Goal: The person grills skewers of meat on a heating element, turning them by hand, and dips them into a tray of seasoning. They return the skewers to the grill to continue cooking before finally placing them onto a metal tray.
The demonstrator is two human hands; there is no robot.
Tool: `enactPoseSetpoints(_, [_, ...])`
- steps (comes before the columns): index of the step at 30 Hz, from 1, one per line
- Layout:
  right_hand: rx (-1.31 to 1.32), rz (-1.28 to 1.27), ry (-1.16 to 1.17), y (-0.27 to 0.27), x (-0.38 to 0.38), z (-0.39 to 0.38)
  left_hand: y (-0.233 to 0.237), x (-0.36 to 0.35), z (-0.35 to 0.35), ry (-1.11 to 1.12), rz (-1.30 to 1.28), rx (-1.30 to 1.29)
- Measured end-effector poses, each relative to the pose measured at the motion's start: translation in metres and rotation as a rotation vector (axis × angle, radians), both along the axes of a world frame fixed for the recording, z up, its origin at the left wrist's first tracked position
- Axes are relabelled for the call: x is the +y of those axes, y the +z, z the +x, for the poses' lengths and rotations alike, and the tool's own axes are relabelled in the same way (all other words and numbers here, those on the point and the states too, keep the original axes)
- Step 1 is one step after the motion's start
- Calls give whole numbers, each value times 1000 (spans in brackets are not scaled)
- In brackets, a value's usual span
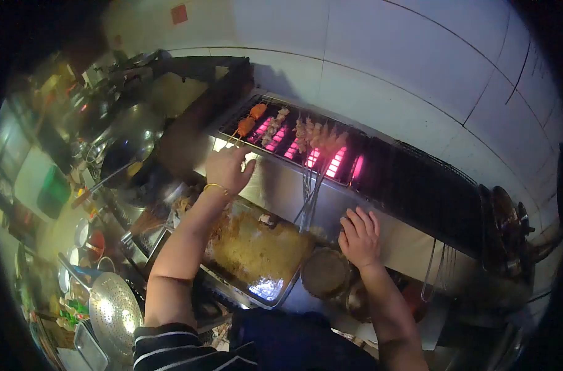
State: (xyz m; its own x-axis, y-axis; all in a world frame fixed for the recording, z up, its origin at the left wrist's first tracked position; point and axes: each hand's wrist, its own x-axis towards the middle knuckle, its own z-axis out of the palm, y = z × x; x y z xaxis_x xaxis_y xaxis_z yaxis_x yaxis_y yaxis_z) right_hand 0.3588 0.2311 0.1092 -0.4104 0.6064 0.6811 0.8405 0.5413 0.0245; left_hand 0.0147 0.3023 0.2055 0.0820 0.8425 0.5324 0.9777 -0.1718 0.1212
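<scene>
My left hand (pixel 229 168) is at the front edge of the lit grill (pixel 281 145), its fingers curled at the stick ends of a skewer with orange pieces (pixel 247 127). The hand's back hides part of the grip. Beside it lies a skewer of pale meat (pixel 274 126). Further right, a bunch of meat skewers (pixel 318 137) rests over the glowing bars, their long metal sticks reaching over the front edge. My right hand (pixel 360 235) hovers below and right of those sticks, fingers stretched out, holding nothing.
A greasy metal tray (pixel 256 247) lies between my arms, with a round container (pixel 325 272) at its right. At left are a wok (pixel 130 167) and a perforated strainer (pixel 114 309). Metal skewers (pixel 445 266) hang over the counter's right edge. A tiled wall (pixel 380 68) stands behind.
</scene>
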Motion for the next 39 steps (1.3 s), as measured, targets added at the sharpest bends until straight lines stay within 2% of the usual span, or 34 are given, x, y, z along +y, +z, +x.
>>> enactPoseSetpoints(1, [-2, -10, 1, 0, 0, 0, -1, 4, 5, 79, -135, 77])
enactPoseSetpoints(2, [-3, -19, -1, 0, 0, 0, -7, 8, 6, 124, -150, 63])
enactPoseSetpoints(5, [1, -21, 5, 0, 0, 2, -14, 19, 9, 180, -296, -84])
enactPoseSetpoints(9, [5, -10, 5, -1, 1, 2, -23, 26, 8, 103, -219, -405])
enactPoseSetpoints(10, [9, -10, 6, 0, 0, 2, -28, 30, 5, -22, -188, -550])
enactPoseSetpoints(13, [12, -9, 4, 1, -1, 1, -38, 36, 3, -121, -355, -1080])
enactPoseSetpoints(18, [3, 2, -3, 2, 0, 0, -66, 42, 5, -180, -533, -1415])
enactPoseSetpoints(28, [28, 1, 13, -1, 1, 3, -65, 37, 12, -162, -577, -1445])
enactPoseSetpoints(32, [32, -22, 19, -3, 0, 4, -55, 10, 16, -138, -542, -1622])
enactPoseSetpoints(35, [24, -23, 18, -3, 0, 4, -96, -6, 9, 20, -290, -1651])
enactPoseSetpoints(39, [-8, -10, -14, -6, 2, 4, -148, -66, 24, 43, -121, -1645])
